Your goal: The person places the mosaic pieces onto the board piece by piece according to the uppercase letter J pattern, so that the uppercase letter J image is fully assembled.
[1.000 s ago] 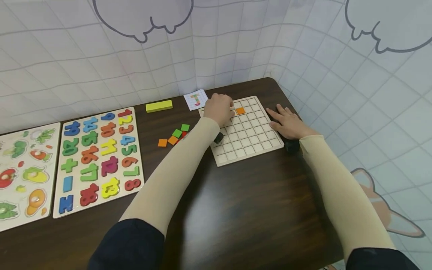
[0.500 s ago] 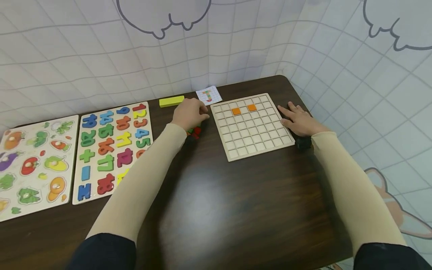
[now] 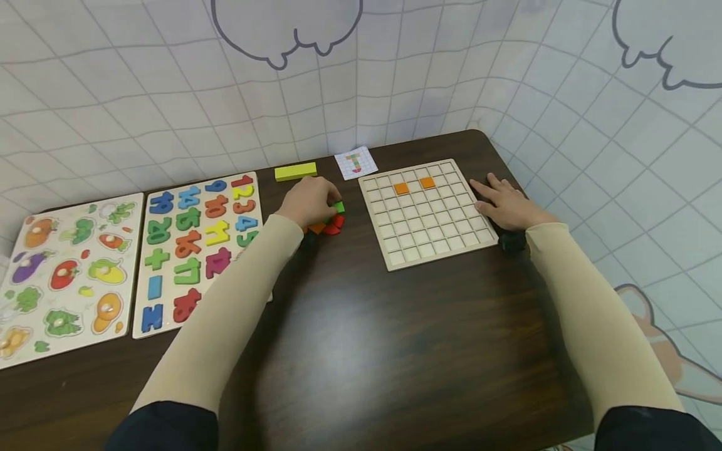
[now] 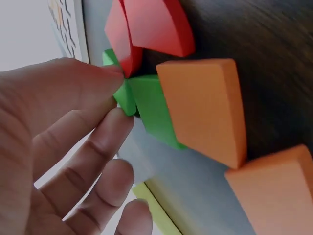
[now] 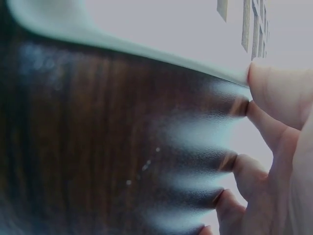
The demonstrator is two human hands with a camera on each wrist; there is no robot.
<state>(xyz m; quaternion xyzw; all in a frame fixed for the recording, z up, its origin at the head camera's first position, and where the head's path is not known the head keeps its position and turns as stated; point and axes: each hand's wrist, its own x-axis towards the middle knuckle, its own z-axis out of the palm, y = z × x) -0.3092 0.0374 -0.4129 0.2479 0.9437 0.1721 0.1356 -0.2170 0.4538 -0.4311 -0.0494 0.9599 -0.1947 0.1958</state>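
Note:
My left hand (image 3: 307,202) is over a small group of loose tiles, its thumb and forefinger pinching a green tile (image 4: 126,97). Against that tile lie a second green tile (image 4: 154,110) and red curved pieces (image 4: 159,24). Two orange tiles (image 4: 203,110) are closer to the left wrist camera. Spread flat, my right hand (image 3: 507,203) rests on the table, with its thumb (image 5: 266,85) touching the edge of the wooden grid board (image 3: 393,258). Two orange squares, one left (image 3: 401,188) and one right (image 3: 427,182), sit apart in the board's upper cells.
Behind the tiles lie a yellow block (image 3: 296,171) and a pattern card (image 3: 355,163) showing a coloured figure. At left are a number puzzle (image 3: 138,316) and a vegetable puzzle (image 3: 128,322). Walls border the dark table (image 3: 361,338) at the back and right.
My left hand left an orange square on the board, moved left to the loose tiles, and took hold of a green one. My right hand stayed at the board's edge. The head view shifted.

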